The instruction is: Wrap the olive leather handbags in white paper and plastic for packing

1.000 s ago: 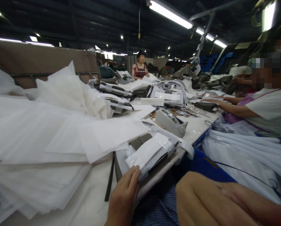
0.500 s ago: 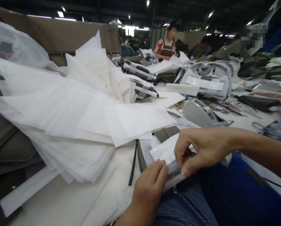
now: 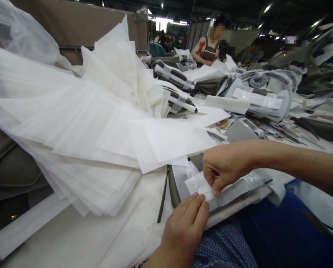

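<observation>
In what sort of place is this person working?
Probably a factory packing area: fanned white sheets, banded bundles and a grey tape dispenser crowd a worktable, with an aproned worker farther back.

Your left hand [image 3: 183,227] back upward, fingers [image 3: 196,209] together, your right hand [image 3: 226,165] close by, fingers curled downward, right forearm [image 3: 295,163] outstretched.

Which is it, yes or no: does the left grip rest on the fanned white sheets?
No, the left grip touches the wrapped bundle, apart from the fanned white sheets.
</observation>
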### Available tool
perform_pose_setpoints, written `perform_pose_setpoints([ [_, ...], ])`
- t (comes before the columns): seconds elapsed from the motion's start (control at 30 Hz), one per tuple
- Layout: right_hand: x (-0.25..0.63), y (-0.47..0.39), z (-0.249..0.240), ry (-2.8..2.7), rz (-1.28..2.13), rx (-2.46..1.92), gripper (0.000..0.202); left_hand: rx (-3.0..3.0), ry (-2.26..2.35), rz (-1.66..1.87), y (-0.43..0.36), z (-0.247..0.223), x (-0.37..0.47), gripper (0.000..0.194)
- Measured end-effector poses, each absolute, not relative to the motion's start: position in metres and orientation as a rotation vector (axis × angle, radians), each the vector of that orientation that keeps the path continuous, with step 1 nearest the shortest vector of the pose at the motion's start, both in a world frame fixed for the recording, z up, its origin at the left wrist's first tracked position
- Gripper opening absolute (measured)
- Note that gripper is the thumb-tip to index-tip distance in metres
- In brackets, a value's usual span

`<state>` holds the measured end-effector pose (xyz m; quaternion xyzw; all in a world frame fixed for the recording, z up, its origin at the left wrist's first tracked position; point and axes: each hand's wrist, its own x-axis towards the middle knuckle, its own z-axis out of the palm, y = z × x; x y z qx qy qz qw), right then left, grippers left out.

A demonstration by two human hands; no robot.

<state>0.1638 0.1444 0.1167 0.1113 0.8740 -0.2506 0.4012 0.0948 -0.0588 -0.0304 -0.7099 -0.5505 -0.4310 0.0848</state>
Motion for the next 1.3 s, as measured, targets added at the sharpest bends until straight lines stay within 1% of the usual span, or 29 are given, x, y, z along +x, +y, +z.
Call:
perform_pose_setpoints([
  [0.27,0.174,0.123,0.144,2.052,-0.749,0.334,0.025,-2.093,-1.600,-1.358,-0.057,-0.032,0.094,0.019],
  [0.37,0.167,0.119,0.139,2.163,-0.599,0.259,0.022,-2.097,-1.593,-1.345,-0.057,-0.032,0.094,0.019],
  [0.5,0.153,0.123,0.115,2.297,-0.373,0.160,0.019,-2.081,-1.604,-1.342,-0.057,-0.031,0.095,0.019],
  [0.67,0.145,0.127,0.093,2.434,-0.195,0.060,0.014,-2.065,-1.593,-1.374,-0.057,-0.032,0.094,0.021],
  [0.83,0.144,0.122,0.088,2.458,-0.053,0.044,0.013,-2.078,-1.610,-1.403,-0.057,-0.032,0.091,0.024],
  [0.97,0.141,0.118,0.085,2.448,0.032,0.018,0.012,-2.084,-1.600,-1.422,-0.057,-0.032,0.090,0.027],
  [1.13,0.141,0.119,0.079,2.471,0.083,-0.018,0.007,-2.119,-1.588,-1.382,-0.056,-0.037,0.092,0.022],
  [1.3,0.141,0.122,0.080,2.467,0.037,0.008,0.014,-2.120,-1.531,-1.424,-0.057,-0.041,0.092,0.023],
])
